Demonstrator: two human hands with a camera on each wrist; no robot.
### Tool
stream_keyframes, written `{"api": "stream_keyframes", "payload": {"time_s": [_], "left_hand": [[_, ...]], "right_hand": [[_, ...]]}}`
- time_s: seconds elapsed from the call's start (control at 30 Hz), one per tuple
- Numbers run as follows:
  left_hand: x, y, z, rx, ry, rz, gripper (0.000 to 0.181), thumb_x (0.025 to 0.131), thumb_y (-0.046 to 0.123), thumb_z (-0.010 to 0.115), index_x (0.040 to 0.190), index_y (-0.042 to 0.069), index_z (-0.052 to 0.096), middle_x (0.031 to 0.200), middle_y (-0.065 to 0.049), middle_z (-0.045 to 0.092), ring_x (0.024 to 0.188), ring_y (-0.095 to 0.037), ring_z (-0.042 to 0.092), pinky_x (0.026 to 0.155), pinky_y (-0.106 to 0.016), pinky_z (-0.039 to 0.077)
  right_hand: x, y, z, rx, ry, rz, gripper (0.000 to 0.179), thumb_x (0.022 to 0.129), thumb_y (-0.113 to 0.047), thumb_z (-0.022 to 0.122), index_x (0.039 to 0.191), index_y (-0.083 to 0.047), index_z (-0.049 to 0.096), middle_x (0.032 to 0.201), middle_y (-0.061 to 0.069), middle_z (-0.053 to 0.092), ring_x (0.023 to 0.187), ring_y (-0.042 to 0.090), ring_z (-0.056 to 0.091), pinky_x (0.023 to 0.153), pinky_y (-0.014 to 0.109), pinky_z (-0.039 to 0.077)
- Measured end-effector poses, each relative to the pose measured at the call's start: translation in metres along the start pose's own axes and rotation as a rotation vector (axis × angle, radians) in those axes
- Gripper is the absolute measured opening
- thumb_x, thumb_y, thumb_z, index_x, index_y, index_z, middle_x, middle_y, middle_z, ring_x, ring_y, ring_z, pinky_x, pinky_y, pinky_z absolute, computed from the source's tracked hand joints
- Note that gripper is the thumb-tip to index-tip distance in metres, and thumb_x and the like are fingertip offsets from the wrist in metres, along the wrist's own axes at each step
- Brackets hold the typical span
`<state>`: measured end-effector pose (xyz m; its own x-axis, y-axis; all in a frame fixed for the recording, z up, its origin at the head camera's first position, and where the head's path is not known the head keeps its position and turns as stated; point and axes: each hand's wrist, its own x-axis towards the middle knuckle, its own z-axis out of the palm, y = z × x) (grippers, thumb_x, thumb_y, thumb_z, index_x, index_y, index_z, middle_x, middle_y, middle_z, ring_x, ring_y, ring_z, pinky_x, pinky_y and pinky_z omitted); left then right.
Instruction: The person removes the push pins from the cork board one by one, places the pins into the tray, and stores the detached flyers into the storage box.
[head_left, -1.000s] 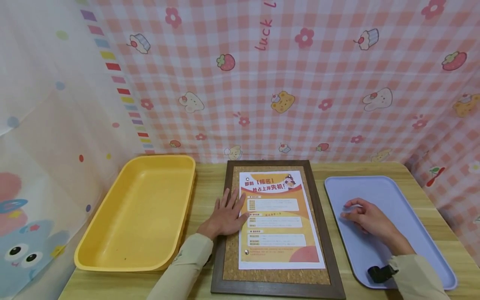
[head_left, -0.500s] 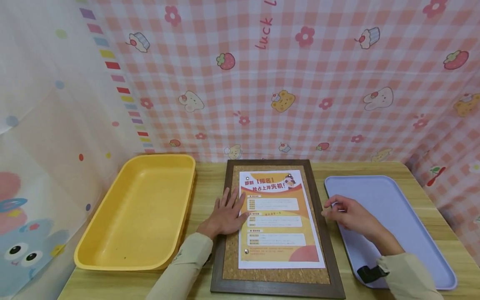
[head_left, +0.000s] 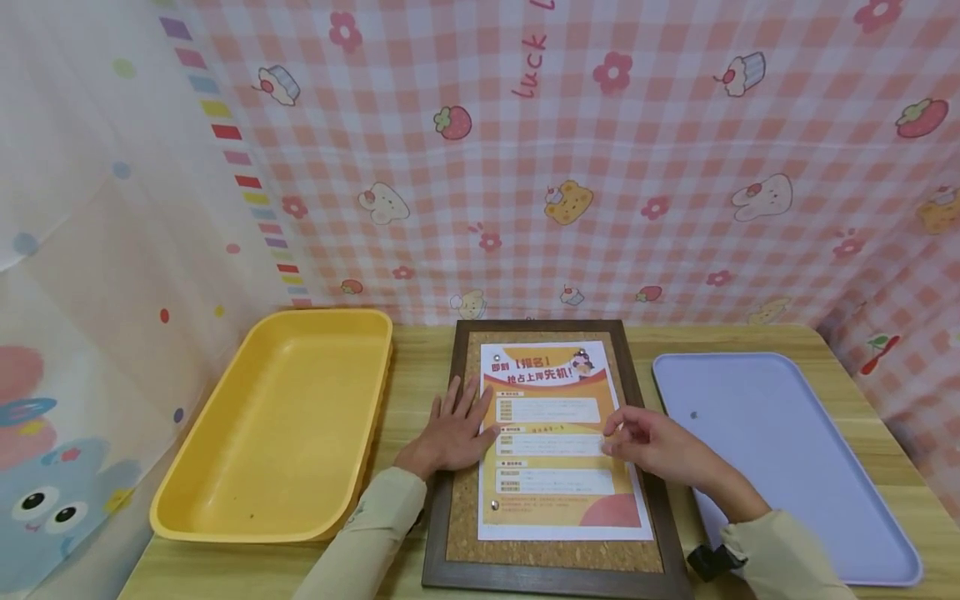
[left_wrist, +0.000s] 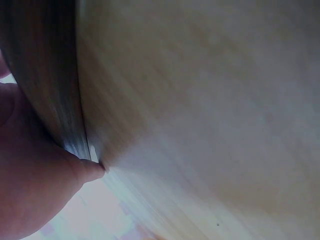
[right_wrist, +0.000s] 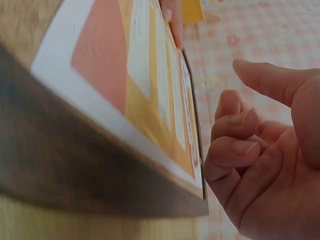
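Left hand (left_wrist: pixel 35 180), one: lower left, dim, blurred, cut off by my view's edge; one digit (left_wrist: pixel 90 170) points right. Frame (left_wrist: pixel 45 60), one: dark, upper left, its lower end meeting the digit in my view; I cannot confirm contact. Table (left_wrist: pixel 210 100), one: pale wood grain, filling most of what I see, single dark speck (left_wrist: pixel 218 225) near the bottom. Cloth (left_wrist: pixel 95 210): washed-out, faint pinkish squares, bottom left.
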<state>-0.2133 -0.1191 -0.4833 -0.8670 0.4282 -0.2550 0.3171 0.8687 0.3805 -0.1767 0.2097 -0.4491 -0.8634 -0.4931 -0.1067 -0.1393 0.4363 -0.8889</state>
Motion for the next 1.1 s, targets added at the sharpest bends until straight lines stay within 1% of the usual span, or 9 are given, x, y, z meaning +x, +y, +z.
{"api": "stream_keyframes", "payload": {"time_s": [0.17, 0.3, 0.47, 0.57, 0.73, 0.87, 1.03, 1.1], "left_hand": [[0.001, 0.000, 0.001, -0.002, -0.009, -0.003, 0.067, 0.106, 0.047, 0.030, 0.161, 0.017, 0.005, 0.167, -0.009, -0.008, 0.151, -0.033, -0.018, 0.118, -0.060, -0.004], [0.001, -0.001, 0.001, -0.002, -0.011, -0.002, 0.067, 0.107, 0.046, 0.030, 0.161, 0.016, 0.005, 0.167, -0.009, -0.008, 0.151, -0.034, -0.018, 0.119, -0.060, -0.004], [0.000, 0.000, 0.001, -0.007, -0.004, 0.002, 0.067, 0.107, 0.045, 0.031, 0.161, 0.015, 0.006, 0.167, -0.011, -0.007, 0.151, -0.035, -0.016, 0.119, -0.061, -0.003], [0.000, 0.000, 0.001, -0.014, 0.002, 0.006, 0.067, 0.106, 0.045, 0.031, 0.161, 0.015, 0.007, 0.167, -0.010, -0.006, 0.151, -0.035, -0.016, 0.118, -0.061, -0.003], [0.005, -0.005, 0.008, -0.004, 0.007, -0.014, 0.068, 0.106, 0.048, 0.031, 0.161, 0.019, 0.004, 0.167, -0.005, -0.011, 0.151, -0.031, -0.019, 0.118, -0.060, -0.005], [0.008, -0.008, 0.011, -0.003, 0.022, -0.024, 0.068, 0.105, 0.051, 0.030, 0.161, 0.022, 0.005, 0.167, -0.003, -0.010, 0.151, -0.029, -0.019, 0.119, -0.060, -0.004], [0.009, -0.007, 0.012, 0.005, 0.031, -0.035, 0.069, 0.104, 0.053, 0.031, 0.161, 0.022, 0.006, 0.167, -0.002, -0.009, 0.151, -0.028, -0.018, 0.119, -0.060, -0.002], [0.008, -0.006, 0.011, 0.012, 0.025, -0.041, 0.069, 0.104, 0.052, 0.030, 0.161, 0.022, 0.005, 0.167, -0.003, -0.009, 0.151, -0.028, -0.018, 0.119, -0.059, -0.002]], "right_hand": [[0.005, -0.004, 0.014, -0.025, -0.020, -0.011, 0.019, 0.092, -0.016, 0.071, 0.101, -0.003, 0.060, 0.070, 0.001, 0.051, 0.055, 0.007, 0.042, 0.048, 0.023, 0.037], [0.008, -0.008, 0.026, -0.020, -0.053, -0.009, 0.018, 0.092, -0.016, 0.071, 0.100, -0.004, 0.060, 0.070, 0.001, 0.051, 0.056, 0.007, 0.043, 0.049, 0.022, 0.036], [0.014, -0.015, 0.040, -0.020, -0.107, -0.026, 0.017, 0.091, -0.017, 0.072, 0.099, -0.005, 0.061, 0.071, 0.001, 0.052, 0.059, 0.008, 0.044, 0.053, 0.023, 0.038], [0.018, -0.019, 0.048, -0.042, -0.120, -0.032, 0.016, 0.091, -0.019, 0.073, 0.097, -0.008, 0.062, 0.069, -0.001, 0.050, 0.059, 0.008, 0.044, 0.055, 0.023, 0.039], [0.025, -0.024, 0.058, -0.066, -0.144, -0.026, 0.015, 0.091, -0.021, 0.072, 0.096, -0.010, 0.063, 0.067, -0.003, 0.050, 0.057, 0.007, 0.044, 0.054, 0.023, 0.039], [0.028, -0.027, 0.064, -0.058, -0.162, -0.014, 0.016, 0.091, -0.020, 0.072, 0.098, -0.008, 0.063, 0.067, -0.004, 0.050, 0.056, 0.007, 0.044, 0.053, 0.023, 0.038], [0.029, -0.029, 0.070, -0.071, -0.170, -0.028, 0.016, 0.090, -0.020, 0.073, 0.097, -0.009, 0.063, 0.065, -0.005, 0.051, 0.055, 0.006, 0.044, 0.052, 0.022, 0.038], [0.029, -0.031, 0.071, -0.067, -0.177, -0.037, 0.016, 0.090, -0.019, 0.074, 0.097, -0.008, 0.063, 0.065, -0.005, 0.050, 0.054, 0.006, 0.043, 0.052, 0.022, 0.038]]}}
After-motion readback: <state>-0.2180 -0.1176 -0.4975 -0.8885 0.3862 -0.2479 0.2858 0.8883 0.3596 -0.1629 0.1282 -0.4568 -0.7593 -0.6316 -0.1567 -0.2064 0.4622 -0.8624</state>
